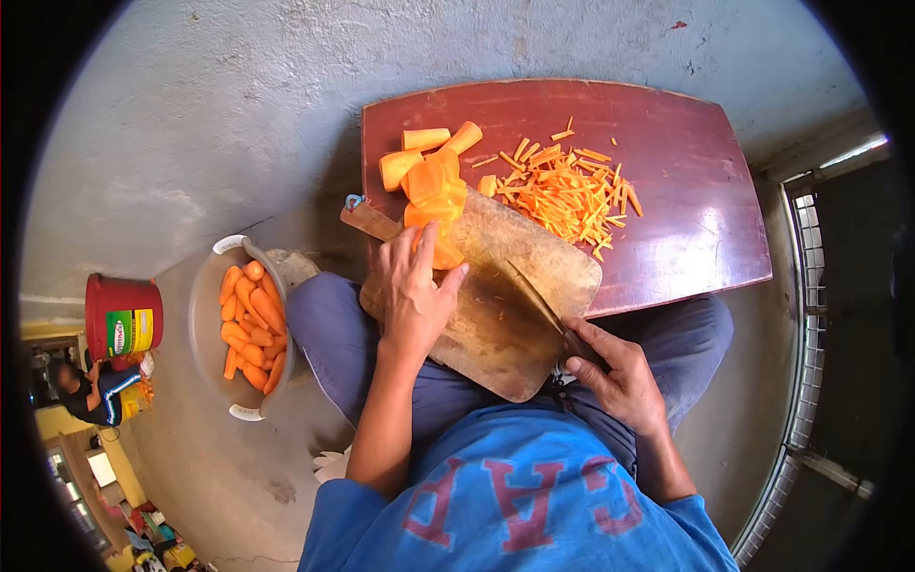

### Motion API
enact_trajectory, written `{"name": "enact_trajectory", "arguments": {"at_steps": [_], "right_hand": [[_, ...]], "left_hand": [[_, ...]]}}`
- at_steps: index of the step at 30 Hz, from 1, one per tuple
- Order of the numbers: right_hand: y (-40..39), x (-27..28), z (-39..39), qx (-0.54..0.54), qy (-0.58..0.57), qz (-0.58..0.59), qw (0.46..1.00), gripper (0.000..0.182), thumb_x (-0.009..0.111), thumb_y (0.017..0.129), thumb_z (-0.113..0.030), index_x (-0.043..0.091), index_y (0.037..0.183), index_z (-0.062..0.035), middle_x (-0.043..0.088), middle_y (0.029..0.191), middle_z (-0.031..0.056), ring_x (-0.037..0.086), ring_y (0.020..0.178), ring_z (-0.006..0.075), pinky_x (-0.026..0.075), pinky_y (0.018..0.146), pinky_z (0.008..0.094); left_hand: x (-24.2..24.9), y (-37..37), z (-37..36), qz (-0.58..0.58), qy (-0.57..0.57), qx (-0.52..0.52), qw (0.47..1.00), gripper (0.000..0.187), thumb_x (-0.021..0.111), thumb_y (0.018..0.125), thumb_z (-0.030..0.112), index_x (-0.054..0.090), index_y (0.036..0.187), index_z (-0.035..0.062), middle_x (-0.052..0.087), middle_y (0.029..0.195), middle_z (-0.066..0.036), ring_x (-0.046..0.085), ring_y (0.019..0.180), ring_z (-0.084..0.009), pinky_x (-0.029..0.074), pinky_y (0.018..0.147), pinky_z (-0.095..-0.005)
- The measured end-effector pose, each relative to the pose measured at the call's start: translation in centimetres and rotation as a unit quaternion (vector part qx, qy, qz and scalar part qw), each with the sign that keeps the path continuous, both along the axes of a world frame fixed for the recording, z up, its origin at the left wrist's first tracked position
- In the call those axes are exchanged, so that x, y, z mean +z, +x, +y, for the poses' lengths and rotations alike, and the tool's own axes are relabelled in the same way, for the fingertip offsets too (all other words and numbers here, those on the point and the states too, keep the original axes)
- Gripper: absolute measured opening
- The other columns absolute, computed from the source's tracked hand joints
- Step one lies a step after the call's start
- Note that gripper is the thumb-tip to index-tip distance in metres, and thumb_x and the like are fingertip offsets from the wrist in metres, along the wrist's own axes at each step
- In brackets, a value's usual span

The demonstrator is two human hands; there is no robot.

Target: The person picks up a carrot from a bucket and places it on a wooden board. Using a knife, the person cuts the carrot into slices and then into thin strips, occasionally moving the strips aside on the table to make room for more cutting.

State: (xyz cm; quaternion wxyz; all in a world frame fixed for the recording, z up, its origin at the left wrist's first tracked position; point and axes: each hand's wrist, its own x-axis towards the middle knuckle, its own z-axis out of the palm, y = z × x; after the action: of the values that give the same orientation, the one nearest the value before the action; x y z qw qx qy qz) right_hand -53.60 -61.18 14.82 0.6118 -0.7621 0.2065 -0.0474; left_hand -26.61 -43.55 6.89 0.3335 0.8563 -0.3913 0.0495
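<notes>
My left hand (413,291) rests on the wooden cutting board (496,324) and grips a stack of flat carrot slabs (440,217) at its far end. My right hand (615,372) holds a knife (534,297) by the handle, its blade lying low over the board's right side, apart from the slabs. The board lies across my lap and the near edge of a low dark-red table (686,210). Thick carrot chunks (419,153) sit on the table beyond the board, and a heap of thin carrot sticks (564,189) lies to their right.
A grey basin (205,315) of peeled whole carrots (251,326) stands on the concrete floor at my left. A red bucket (122,317) is farther left. Another person (91,391) sits at the far left edge. A metal grille (810,362) runs along the right.
</notes>
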Motion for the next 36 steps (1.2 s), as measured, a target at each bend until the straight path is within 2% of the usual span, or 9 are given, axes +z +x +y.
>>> {"name": "enact_trajectory", "arguments": {"at_steps": [7,14,17,18,19,21,22,31,36], "right_hand": [[0.1,0.4,-0.1,0.024,-0.025,0.007,0.999,0.054,0.08,0.11,-0.011,0.064,0.159,0.0061,0.078,0.14,0.0284,0.079,0.131,0.0358,0.06,0.11,0.0419],[0.2,-0.5,0.1,0.018,-0.002,-0.002,1.0,0.053,0.081,0.108,-0.008,0.066,0.157,0.0065,0.079,0.138,0.0281,0.079,0.129,0.0351,0.059,0.11,0.0412],[0.0,-0.2,-0.1,0.014,-0.019,-0.001,1.0,0.054,0.082,0.107,-0.007,0.066,0.156,0.0072,0.079,0.14,0.0288,0.079,0.131,0.0336,0.059,0.112,0.0408],[-0.4,-0.6,-0.3,0.005,0.001,0.015,1.0,0.056,0.083,0.107,-0.007,0.065,0.158,0.0071,0.079,0.141,0.0274,0.078,0.132,0.0278,0.058,0.113,0.0394],[-0.4,-0.7,-0.4,-0.006,0.028,0.021,0.999,0.056,0.083,0.107,-0.008,0.064,0.158,0.0071,0.079,0.142,0.0266,0.077,0.132,0.026,0.058,0.113,0.039],[-0.6,-0.4,-0.5,-0.033,0.079,0.039,0.996,0.057,0.083,0.107,-0.008,0.064,0.159,0.0069,0.079,0.143,0.0251,0.075,0.132,0.0225,0.058,0.113,0.0381],[-0.6,-0.2,-0.7,-0.032,0.076,0.041,0.996,0.058,0.083,0.108,-0.009,0.063,0.16,0.0069,0.079,0.144,0.0238,0.073,0.132,0.02,0.057,0.113,0.0371],[-0.6,-0.4,-0.8,-0.023,0.051,0.036,0.998,0.056,0.083,0.109,-0.013,0.064,0.159,0.0055,0.079,0.141,0.0242,0.075,0.134,0.0251,0.057,0.114,0.0405],[-0.3,0.0,-0.6,-0.016,0.087,0.048,0.995,0.056,0.081,0.112,-0.015,0.062,0.161,0.0048,0.079,0.116,0.0113,0.072,0.099,0.0156,0.06,0.09,0.0348]], "left_hand": [[-0.7,0.4,0.5,-0.016,0.022,0.093,0.995,0.061,0.096,0.086,0.016,0.077,0.142,0.0034,0.065,0.146,-0.022,0.06,0.133,-0.0452,0.054,0.113,-0.0564],[-1.1,0.9,-0.4,-0.011,-0.038,0.07,0.997,0.059,0.091,0.076,0.008,0.079,0.134,0.0034,0.072,0.132,-0.017,0.068,0.124,-0.0415,0.058,0.109,-0.0512],[-0.2,0.4,-0.1,0.058,-0.064,0.046,0.995,0.059,0.091,0.074,0.006,0.078,0.131,0.0022,0.071,0.128,-0.018,0.066,0.122,-0.042,0.055,0.111,-0.0534],[-0.2,0.1,0.0,0.081,-0.092,0.021,0.992,0.055,0.091,0.074,0.005,0.077,0.127,0.0016,0.072,0.125,-0.018,0.069,0.121,-0.0413,0.056,0.111,-0.0525],[0.8,-0.9,0.1,0.201,-0.115,-0.002,0.973,0.051,0.09,0.075,0.005,0.078,0.125,0.0003,0.072,0.127,-0.019,0.069,0.124,-0.041,0.056,0.111,-0.0519],[0.4,-2.4,0.1,0.186,-0.111,-0.075,0.973,0.05,0.092,0.076,0.007,0.079,0.123,-0.0012,0.072,0.125,-0.02,0.069,0.123,-0.042,0.057,0.11,-0.052],[0.7,-3.1,0.0,0.098,-0.056,-0.09,0.99,0.05,0.094,0.078,0.009,0.079,0.124,-0.003,0.069,0.127,-0.02,0.065,0.123,-0.0428,0.056,0.11,-0.0528],[0.7,-2.4,0.1,0.083,-0.017,-0.14,0.987,0.058,0.088,0.088,0.007,0.072,0.143,-0.0022,0.065,0.137,-0.022,0.062,0.13,-0.0439,0.054,0.114,-0.0527],[2.3,-2.0,1.4,0.145,0.006,-0.162,0.976,0.078,0.086,0.086,0.0,0.061,0.16,0.0023,0.065,0.147,-0.022,0.065,0.139,-0.0437,0.054,0.119,-0.0485]]}}
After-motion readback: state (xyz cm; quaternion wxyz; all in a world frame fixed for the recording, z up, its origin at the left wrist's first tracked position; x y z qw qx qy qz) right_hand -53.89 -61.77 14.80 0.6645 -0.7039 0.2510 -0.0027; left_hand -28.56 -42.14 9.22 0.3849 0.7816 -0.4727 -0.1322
